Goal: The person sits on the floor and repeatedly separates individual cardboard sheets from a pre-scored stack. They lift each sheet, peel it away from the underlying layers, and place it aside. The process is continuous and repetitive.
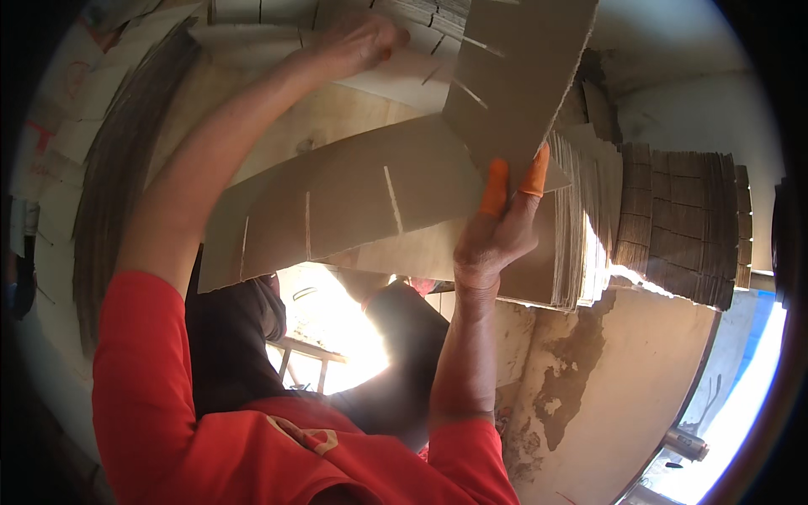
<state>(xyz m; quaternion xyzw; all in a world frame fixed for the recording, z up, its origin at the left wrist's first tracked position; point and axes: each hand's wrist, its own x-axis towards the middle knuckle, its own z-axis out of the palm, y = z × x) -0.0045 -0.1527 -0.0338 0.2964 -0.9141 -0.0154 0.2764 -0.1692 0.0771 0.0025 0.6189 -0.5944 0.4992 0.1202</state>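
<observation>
My right hand (498, 229), with orange covers on two fingertips, grips slotted grey-brown cardboard strips at their meeting point. One cardboard strip (345, 198) stretches to the left, its slots along the lower edge. Another strip (518, 80) rises toward the top of the view, with slots on its left side. My left hand (358, 44) is up at the far side with curled fingers, slightly blurred. Beneath it lies a paler slotted piece (396, 71); whether the fingers hold anything is hidden.
Stacked cardboard sheets (581, 219) stand to the right, beside a darker bundle of slotted cardboard (680, 223). More stacked cardboard (126, 185) lines the left. Below are my dark-trousered legs (227, 337) and a bright floor patch. A metal cylinder (686, 444) is at lower right.
</observation>
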